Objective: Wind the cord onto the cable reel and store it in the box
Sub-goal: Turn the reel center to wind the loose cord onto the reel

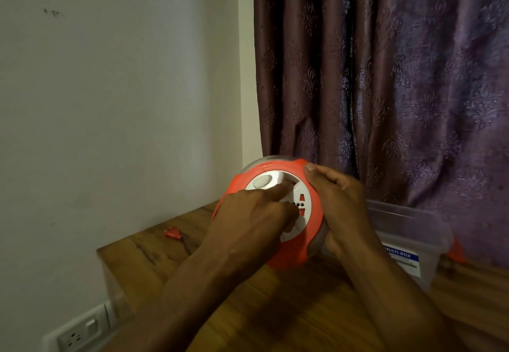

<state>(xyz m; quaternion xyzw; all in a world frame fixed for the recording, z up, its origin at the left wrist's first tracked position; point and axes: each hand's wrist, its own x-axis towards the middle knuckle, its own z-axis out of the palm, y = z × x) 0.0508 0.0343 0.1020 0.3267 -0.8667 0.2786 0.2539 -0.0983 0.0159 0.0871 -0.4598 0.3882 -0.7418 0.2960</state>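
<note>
A round orange cable reel [314, 214] with a white socket face is held up above the wooden table [275, 296], tilted toward me. My right hand [341, 205] grips its right rim, thumb on the top edge. My left hand [253, 219] lies over the white face, with a finger hooked into a recess near the centre. The orange plug [171, 233] lies on the table at the left, and a dark cord runs from it toward the reel. The clear plastic box [407, 230] labelled MULTI-BOX stands behind the reel at the right.
A white wall is at the left, with a wall socket and switch plate [80, 329] low down. A purple patterned curtain [385, 76] hangs behind the table. An orange piece [455, 252] shows at the box's right side.
</note>
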